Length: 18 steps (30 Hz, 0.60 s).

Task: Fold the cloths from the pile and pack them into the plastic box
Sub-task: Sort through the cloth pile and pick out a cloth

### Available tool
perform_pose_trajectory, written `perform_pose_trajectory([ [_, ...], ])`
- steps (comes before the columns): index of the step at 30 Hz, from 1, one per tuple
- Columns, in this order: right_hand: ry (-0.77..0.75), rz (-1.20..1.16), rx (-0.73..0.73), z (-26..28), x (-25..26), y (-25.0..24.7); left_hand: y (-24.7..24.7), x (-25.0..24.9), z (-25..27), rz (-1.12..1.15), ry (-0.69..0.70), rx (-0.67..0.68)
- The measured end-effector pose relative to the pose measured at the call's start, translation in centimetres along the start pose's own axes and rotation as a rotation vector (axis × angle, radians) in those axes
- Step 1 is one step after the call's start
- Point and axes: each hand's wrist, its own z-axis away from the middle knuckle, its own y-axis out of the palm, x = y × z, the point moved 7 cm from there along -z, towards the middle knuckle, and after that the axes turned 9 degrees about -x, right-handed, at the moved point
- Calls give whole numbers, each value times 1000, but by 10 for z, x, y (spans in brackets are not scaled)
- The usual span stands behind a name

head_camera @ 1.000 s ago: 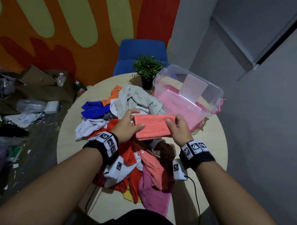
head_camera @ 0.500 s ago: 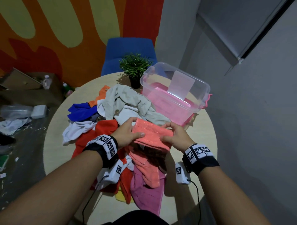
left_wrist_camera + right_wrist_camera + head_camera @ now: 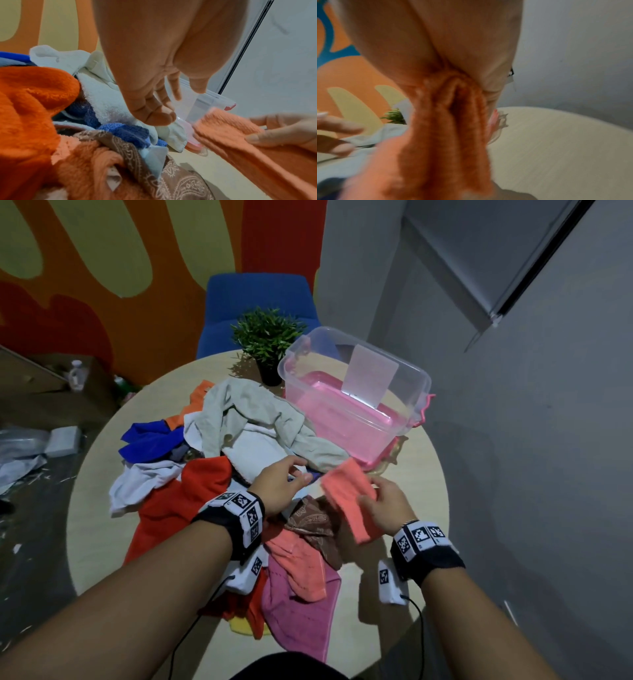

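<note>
My right hand [image 3: 380, 501] grips a folded salmon cloth [image 3: 349, 501] [image 3: 240, 138] [image 3: 447, 132] above the near edge of the pile, its far end pointing at the box. My left hand [image 3: 287, 477] [image 3: 159, 105] hovers just left of the cloth with relaxed fingers, holding nothing. The clear plastic box [image 3: 416, 374] with a pink base stands at the table's back right; its inside looks bare. The pile of cloths [image 3: 205, 484] covers the table's middle: red, blue, white, beige, brown patterned and pink pieces.
A small potted plant [image 3: 267, 344] stands left of the box, with a blue chair [image 3: 257, 302] behind the round table [image 3: 421, 474]. A grey wall lies close on the right. Cardboard and litter cover the floor at the left.
My left hand has let go of the salmon cloth and opened. My right hand alone now holds it and has turned it so one end points toward the box.
</note>
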Motion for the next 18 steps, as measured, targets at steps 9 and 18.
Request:
perform_pose_trajectory([
  [9,-39,668,88,-17,-51,44,2,-17,9,-95,89,11],
  [18,228,576,-213,-25,-86,25,-10,6,15,-63,39,-25],
])
